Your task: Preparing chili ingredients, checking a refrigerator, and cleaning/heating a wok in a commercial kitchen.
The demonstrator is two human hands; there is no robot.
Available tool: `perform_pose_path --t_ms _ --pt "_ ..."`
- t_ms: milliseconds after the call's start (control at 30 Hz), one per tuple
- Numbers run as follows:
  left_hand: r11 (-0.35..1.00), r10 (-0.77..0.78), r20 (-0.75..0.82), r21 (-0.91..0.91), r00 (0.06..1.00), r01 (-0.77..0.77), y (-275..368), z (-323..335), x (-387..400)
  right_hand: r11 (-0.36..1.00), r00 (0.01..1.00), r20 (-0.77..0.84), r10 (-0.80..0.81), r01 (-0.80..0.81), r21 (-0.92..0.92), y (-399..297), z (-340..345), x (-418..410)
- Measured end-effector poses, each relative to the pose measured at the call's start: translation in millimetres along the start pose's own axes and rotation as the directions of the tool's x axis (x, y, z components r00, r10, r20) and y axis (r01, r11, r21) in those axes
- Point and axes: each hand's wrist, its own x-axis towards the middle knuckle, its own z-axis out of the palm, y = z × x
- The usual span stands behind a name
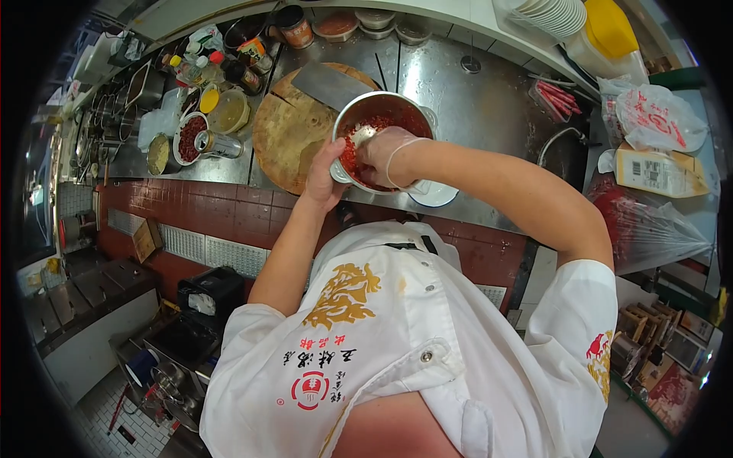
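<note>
A deep metal pot (428,114) with side handles holds chopped red chili and some paler stuff. My left hand (327,174), bare, grips the pot's left rim and side. Inside the pot is my right hand (389,154) in a clear plastic glove, its fingers down in the red mixture and partly hidden; whether they close on anything cannot be told. Left of the pot lies a round wooden chopping board (289,137), cracked at its edge, with a cleaver's broad blade (329,85) on it. A white dish (435,194) shows partly beneath my right wrist.
Left on the steel counter stand a bowl of dark red pieces (192,136), a tipped can (219,144), a tub of yellow liquid (229,112) and several bottles. Chopsticks (381,71) lie behind the pot. A faucet (564,134) and plastic bags (661,117) are at right.
</note>
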Motion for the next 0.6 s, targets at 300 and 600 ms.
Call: perform_pose_path --t_ms 300,600 --pt "0.975 0.107 0.037 0.190 0.994 -0.112 -7 14 4 0.991 0.970 -0.211 0.121 -0.129 -0.027 13 -14 -15" --pt "0.884 0.251 0.072 0.390 0.965 -0.259 -7 30 18 0.971 0.837 -0.523 0.161 -0.230 -0.070 61 36 -26"
